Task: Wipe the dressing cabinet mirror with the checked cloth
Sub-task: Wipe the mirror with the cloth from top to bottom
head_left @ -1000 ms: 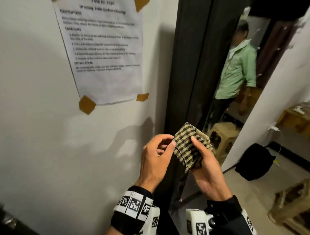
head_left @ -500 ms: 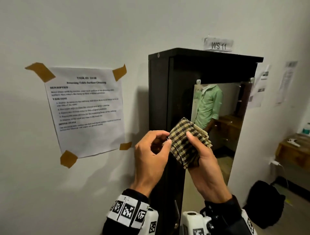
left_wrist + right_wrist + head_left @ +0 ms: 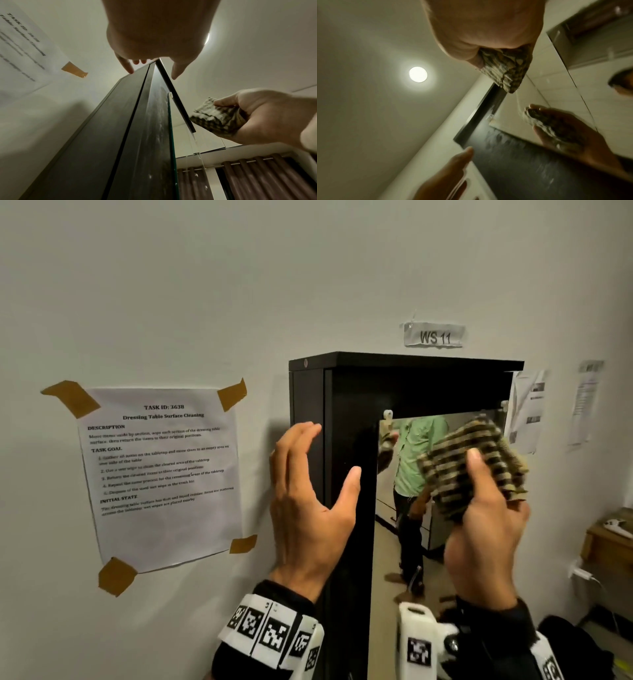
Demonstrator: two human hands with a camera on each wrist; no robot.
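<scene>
head view | r hand (image 3: pixel 486 529) grips folded checked cloth (image 3: pixel 474 463), tilted up-right by mirror (image 3: pixel 411 474) top | l hand (image 3: pixel 308 501) fingers straight, holds nothing

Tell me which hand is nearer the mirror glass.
Right. The right hand holds the checked cloth up in front of the mirror; the left hand is off beside the cabinet's dark side.
</scene>
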